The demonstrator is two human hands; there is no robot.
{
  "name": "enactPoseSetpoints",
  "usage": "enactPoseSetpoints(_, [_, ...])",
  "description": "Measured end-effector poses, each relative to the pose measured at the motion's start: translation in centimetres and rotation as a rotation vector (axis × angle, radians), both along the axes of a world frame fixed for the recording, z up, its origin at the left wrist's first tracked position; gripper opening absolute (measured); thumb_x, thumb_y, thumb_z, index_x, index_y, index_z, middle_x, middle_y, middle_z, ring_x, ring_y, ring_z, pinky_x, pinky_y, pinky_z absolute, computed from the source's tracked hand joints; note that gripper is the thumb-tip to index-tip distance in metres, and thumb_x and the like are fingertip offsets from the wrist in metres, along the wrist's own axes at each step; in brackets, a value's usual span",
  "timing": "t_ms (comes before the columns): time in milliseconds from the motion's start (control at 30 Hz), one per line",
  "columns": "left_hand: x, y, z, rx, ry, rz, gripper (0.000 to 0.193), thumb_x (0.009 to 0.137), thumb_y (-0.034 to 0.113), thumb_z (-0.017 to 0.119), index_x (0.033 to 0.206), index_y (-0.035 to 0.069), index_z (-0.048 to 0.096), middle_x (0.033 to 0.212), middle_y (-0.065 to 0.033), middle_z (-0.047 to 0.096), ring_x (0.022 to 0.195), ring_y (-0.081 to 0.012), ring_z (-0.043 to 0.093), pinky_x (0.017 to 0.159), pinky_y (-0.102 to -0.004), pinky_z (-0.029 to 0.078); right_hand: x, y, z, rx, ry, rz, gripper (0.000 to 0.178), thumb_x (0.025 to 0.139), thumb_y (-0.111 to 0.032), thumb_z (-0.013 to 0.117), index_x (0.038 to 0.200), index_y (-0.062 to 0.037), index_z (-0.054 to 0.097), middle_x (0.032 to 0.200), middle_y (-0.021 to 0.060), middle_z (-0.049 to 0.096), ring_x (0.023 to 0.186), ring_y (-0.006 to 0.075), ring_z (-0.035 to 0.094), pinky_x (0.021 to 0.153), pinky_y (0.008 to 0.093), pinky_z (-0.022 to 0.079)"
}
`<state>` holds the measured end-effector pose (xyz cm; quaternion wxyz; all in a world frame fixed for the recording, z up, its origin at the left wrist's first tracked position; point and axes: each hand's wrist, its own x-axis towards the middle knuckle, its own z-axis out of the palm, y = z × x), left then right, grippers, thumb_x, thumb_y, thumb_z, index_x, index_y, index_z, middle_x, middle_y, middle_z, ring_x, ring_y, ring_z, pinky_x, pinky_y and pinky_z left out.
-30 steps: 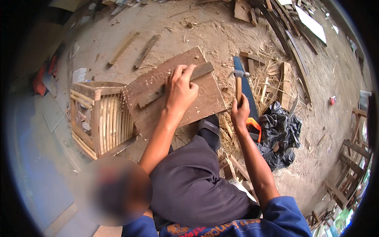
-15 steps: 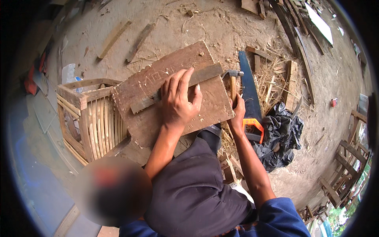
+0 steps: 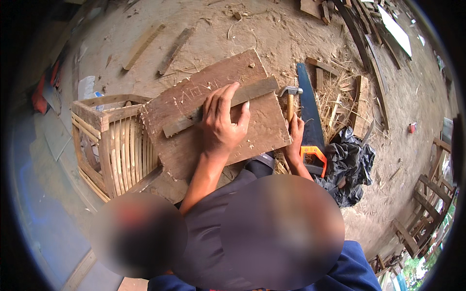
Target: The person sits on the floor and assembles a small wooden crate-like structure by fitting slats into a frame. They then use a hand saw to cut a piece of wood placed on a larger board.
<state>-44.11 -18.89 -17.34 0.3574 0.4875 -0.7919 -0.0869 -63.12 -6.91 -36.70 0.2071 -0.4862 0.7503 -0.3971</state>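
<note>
My left hand point(image 3: 225, 119) bends over a narrow wooden strip point(image 3: 255, 93), fingers on its far side and thumb on its near side. The strip lies slantwise across a rough-edged brown board point(image 3: 264, 116), which is tilted above my lap. At the board's right edge my right hand point(image 3: 294, 138) is closed round the wooden handle of a claw hammer point(image 3: 290, 104). The hammer's metal head points up, close to the strip's right end. Part of the right hand's grip is hidden. Just right of the hammer lies a handsaw point(image 3: 309, 104) with an orange and black handle.
A slatted wooden crate point(image 3: 104, 145) stands at the left, beside the board. A crumpled black plastic bag point(image 3: 352, 165) and straw point(image 3: 335, 104) lie to the right. Two loose wood pieces point(image 3: 174, 51) rest on the dirt floor beyond. Blurred patches cover part of the lower view.
</note>
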Motion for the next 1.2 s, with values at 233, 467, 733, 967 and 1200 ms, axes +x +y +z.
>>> enactPoseSetpoints(233, [0.2,-0.3,0.8,0.050,-0.068,-0.003,0.038,0.081,0.012,0.074,0.117,0.007,0.064,0.115,-0.0117,0.067,0.105,-0.0322,0.065,0.092,-0.0422,0.051,-0.1,0.1,-2.3,0.034,0.143,-0.021,0.043,0.100,-0.014,0.056,0.139,0.0037,0.051,0.117,0.0260,0.053,0.109,0.0420,0.055,0.094,0.0474,0.045])
enactPoseSetpoints(467, [0.3,-0.1,0.4,0.070,-0.025,-0.022,0.042,0.082,0.014,0.073,0.122,0.007,0.061,0.118,-0.0112,0.065,0.109,-0.0307,0.064,0.095,-0.0428,0.049,0.1,0.9,-5.5,-0.071,-0.069,-0.068,0.044,0.100,-0.020,0.053,0.138,0.0032,0.050,0.124,0.0255,0.052,0.117,0.0418,0.052,0.102,0.0465,0.041])
enactPoseSetpoints(733, [0.9,-0.1,0.3,0.109,0.000,-0.029,0.040,0.087,0.015,0.067,0.125,0.007,0.060,0.120,-0.0096,0.063,0.110,-0.0290,0.061,0.098,-0.0440,0.048,0.0,0.5,-3.4,0.012,0.285,0.165,0.054,0.090,-0.025,0.064,0.136,0.0007,0.049,0.132,0.0181,0.051,0.122,0.0357,0.047,0.103,0.0507,0.038])
enactPoseSetpoints(967, [0.8,-0.4,0.6,0.107,0.196,-0.121,0.043,0.086,0.004,0.068,0.128,0.003,0.059,0.122,-0.0133,0.065,0.114,-0.0302,0.063,0.099,-0.0413,0.049,-0.8,0.4,-3.7,0.063,0.070,0.106,0.055,0.089,-0.015,0.067,0.138,-0.0002,0.048,0.133,0.0178,0.051,0.124,0.0333,0.047,0.104,0.0451,0.039])
enactPoseSetpoints(1200, [2.9,-0.1,2.3,0.142,0.182,-0.109,0.037,0.087,0.001,0.065,0.124,0.001,0.062,0.118,-0.0144,0.065,0.113,-0.0314,0.061,0.100,-0.0432,0.047,-2.9,-3.8,8.7,-0.024,-0.017,-0.130,0.028,0.099,-0.010,0.061,0.124,0.0024,0.058,0.118,0.0147,0.058,0.106,0.0231,0.058,0.091,0.0362,0.048])
